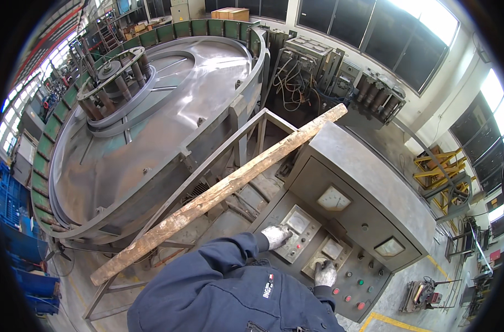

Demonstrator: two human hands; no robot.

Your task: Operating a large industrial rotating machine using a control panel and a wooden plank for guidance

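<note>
A grey control cabinet (pixel 346 193) stands in front of me with its sloping panel facing up. My left hand (pixel 276 236), in a whitish work glove, rests on the left control unit (pixel 297 222), which has a small meter and a red light. Its fingers are curled at the unit's left side. My right hand (pixel 325 273), gloved the same way, sits over the lower part of the right control unit (pixel 333 249). Those fingers are bent and close together. Whatever lies under the fingertips of either hand is hidden, possibly a knob.
A long, rough wooden pole (pixel 218 191) slants from lower left to the cabinet's top corner. Beyond it stands a large round metal machine table (pixel 169 133) with a raised rim. Push buttons (pixel 361 305) line the panel right of my hands. A wheeled machine (pixel 422 295) stands on the floor at right.
</note>
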